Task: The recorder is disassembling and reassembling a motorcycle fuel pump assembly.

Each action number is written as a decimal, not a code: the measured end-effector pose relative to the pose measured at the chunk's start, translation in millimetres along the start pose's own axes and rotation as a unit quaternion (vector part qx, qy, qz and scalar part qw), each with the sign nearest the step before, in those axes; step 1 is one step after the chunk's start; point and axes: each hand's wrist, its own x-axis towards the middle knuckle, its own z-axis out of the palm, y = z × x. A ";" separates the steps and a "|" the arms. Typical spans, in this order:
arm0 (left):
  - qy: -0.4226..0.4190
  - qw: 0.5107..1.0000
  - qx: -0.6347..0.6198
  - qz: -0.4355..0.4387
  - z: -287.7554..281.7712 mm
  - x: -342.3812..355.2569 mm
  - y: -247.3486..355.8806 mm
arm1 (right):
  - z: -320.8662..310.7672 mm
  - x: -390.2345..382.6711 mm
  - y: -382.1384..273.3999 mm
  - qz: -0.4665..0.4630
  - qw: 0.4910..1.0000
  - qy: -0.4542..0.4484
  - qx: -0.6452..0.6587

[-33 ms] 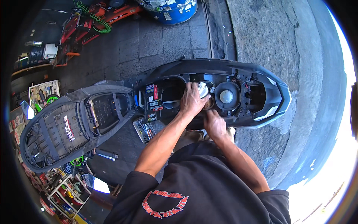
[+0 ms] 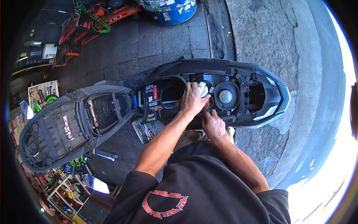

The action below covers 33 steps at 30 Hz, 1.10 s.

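Note:
A scooter body [image 2: 220, 64] stretches across the middle with its seat [image 2: 71, 128] swung open to the left. My left hand [image 2: 192, 99] is closed on a white plastic part [image 2: 202, 89] with a rounded edge, held over a round opening [image 2: 209, 102] in the body. To the right of that opening sits a round silver cap [image 2: 225, 96] in a black well. My right hand [image 2: 214, 125] is at the scooter's near edge, just below the opening, with its fingers curled together. Whatever lies between those fingers is hidden.
Left of my left hand is the black storage bin [image 2: 173, 93], with stickers on its rim. A tool tray [image 2: 143, 130] stands below it. A blue drum [image 2: 175, 13] and a red lift frame [image 2: 80, 30] are at the far side. Shelves with parts [image 2: 67, 194] fill the lower left.
My right hand has shifted very slightly left at the scooter's near edge. My left hand and the white plastic part stay in place.

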 end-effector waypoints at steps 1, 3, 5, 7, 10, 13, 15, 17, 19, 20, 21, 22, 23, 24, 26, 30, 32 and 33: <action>0.001 1.000 -0.003 0.002 -0.7 0.7 3.4 | -0.6 -1.0 -2.0 0.000 1.000 0.002 -0.004; -0.038 0.998 0.027 -0.032 -3.0 3.4 9.7 | -4.7 -2.0 -9.4 -0.026 0.996 -0.046 -0.075; -0.050 0.998 0.032 -0.028 -6.6 7.3 12.8 | -9.0 5.4 -11.9 0.007 0.993 -0.077 -0.092; -0.063 0.997 0.039 -0.023 -7.7 6.8 13.3 | -8.7 8.1 -12.1 0.017 0.983 -0.147 -0.106; -0.047 0.998 0.008 -0.036 -1.8 3.5 9.0 | -6.1 8.1 -11.1 0.018 0.986 -0.130 -0.098; -0.024 0.999 -0.020 -0.034 6.4 -1.4 6.1 | -2.0 11.3 -6.9 0.043 0.989 -0.122 -0.074; 0.000 1.000 -0.022 -0.009 10.7 -7.2 9.9 | -3.8 18.1 -3.5 0.053 0.990 -0.116 -0.055; 0.022 0.999 0.001 0.028 17.7 -15.0 16.1 | -8.0 21.7 -1.3 0.041 0.980 -0.185 -0.063; 0.036 0.998 0.005 0.044 24.6 -21.5 12.7 | -12.5 13.8 -2.2 0.046 0.979 -0.191 -0.054; 0.067 0.995 0.006 0.075 26.2 -24.0 9.5 | -15.5 9.6 -2.4 0.048 0.978 -0.197 -0.048; 0.099 0.989 0.007 0.107 27.8 -24.9 6.6 | -17.1 5.6 -0.6 0.050 0.978 -0.195 -0.047; 0.083 0.993 0.001 0.080 29.8 -24.6 4.3 | -18.8 1.5 2.0 0.069 0.983 -0.172 -0.012; 0.070 0.996 -0.011 0.049 27.7 -23.3 5.4 | -21.9 -0.6 4.4 0.088 0.985 -0.150 0.024; 0.073 0.996 -0.006 0.041 25.1 -22.4 5.4 | -27.4 -0.6 6.6 0.111 0.981 -0.153 0.043; 0.062 0.997 0.001 0.034 19.9 -21.9 4.7 | -31.9 -3.2 14.8 0.110 0.983 -0.136 0.057; 0.019 0.998 0.010 0.065 19.0 -34.7 -1.1 | -32.2 -5.2 29.8 0.127 0.978 -0.059 0.154; 0.015 0.998 0.012 0.066 21.5 -42.1 -2.0 | -27.5 -3.7 31.6 0.165 0.948 -0.012 0.270; 0.010 0.998 0.013 0.066 22.5 -44.5 -1.6 | -25.6 -2.4 32.0 0.164 0.948 -0.011 0.271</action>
